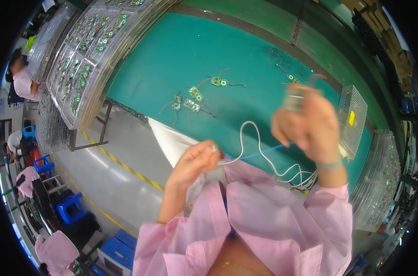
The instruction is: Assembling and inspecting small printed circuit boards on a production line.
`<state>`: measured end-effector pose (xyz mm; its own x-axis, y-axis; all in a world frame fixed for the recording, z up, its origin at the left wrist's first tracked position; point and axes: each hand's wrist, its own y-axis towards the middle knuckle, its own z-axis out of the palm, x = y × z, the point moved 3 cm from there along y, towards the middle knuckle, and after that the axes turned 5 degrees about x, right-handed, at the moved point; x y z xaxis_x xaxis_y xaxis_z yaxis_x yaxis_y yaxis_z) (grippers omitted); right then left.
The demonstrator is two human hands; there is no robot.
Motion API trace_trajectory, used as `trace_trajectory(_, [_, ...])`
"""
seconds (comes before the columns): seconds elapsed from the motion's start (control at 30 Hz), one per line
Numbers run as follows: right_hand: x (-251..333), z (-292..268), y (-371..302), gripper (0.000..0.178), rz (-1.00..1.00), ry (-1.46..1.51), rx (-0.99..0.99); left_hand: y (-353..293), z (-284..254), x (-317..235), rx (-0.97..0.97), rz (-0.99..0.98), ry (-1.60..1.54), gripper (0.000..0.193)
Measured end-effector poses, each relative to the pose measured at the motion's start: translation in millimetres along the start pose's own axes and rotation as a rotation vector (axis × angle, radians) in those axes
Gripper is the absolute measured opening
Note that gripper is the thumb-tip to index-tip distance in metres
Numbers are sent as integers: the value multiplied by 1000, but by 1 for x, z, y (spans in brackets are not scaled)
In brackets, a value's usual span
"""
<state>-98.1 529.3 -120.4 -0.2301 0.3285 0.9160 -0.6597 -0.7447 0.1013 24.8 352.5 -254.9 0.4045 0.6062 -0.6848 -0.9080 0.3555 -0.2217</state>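
My left hand (196,162) is closed in a pinch on the end of a white cable (258,142) in front of my chest. From there the cable loops over the table edge to a loose coil below my right wrist. Raised over the right side of the table, my right hand (310,124) is smeared by motion, its fingers curled round a greyish piece (293,100) too blurred to name. A blue band (328,164) circles that wrist. Just beyond the hand lies a small green circuit board (292,78) with wires. Several more wired boards (196,94) lie left of centre.
A perforated metal box (352,122) stands at the right of the green table (172,50). Stacked clear trays (91,55) of boards rise at the left, more trays (379,179) at the right. Blue stools (72,208) and people in pink (57,250) are at the far left.
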Motion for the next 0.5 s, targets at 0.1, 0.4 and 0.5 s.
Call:
trace_trajectory(0.1, [-23,-8,13,18,116,-904,-14,5,19,-9,-84,142,-93,21])
trace_trajectory(0.4, [-50,-22,25,23,-94,-1567,-80,-1,9,-22,-69,137,139,21])
trace_trajectory(0.5, [-29,-42,17,23,-3,-1579,-214,-4,6,-27,-189,181,183,20])
